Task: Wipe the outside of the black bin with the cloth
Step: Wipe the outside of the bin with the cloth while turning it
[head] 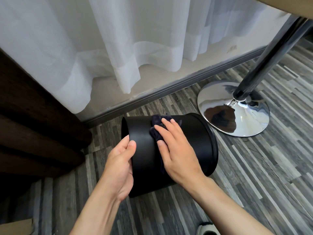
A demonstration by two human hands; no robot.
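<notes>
The black bin [193, 139] lies on its side above the striped grey floor, its open mouth turned to the left. My left hand [118, 167] grips the rim at the mouth, thumb on the outer wall and fingers inside. My right hand [176, 150] lies flat on the upper curve of the bin, pressing a dark cloth [156, 128] against the outside. Most of the cloth is hidden under my palm; a bunched part shows beyond my fingertips.
A chrome pedestal base [233, 109] with a dark pole [271, 56] stands close to the bin's right end. White sheer curtains [118, 48] hang behind. Dark wooden furniture [33, 124] borders the left. A slipper [207, 229] shows at the bottom edge.
</notes>
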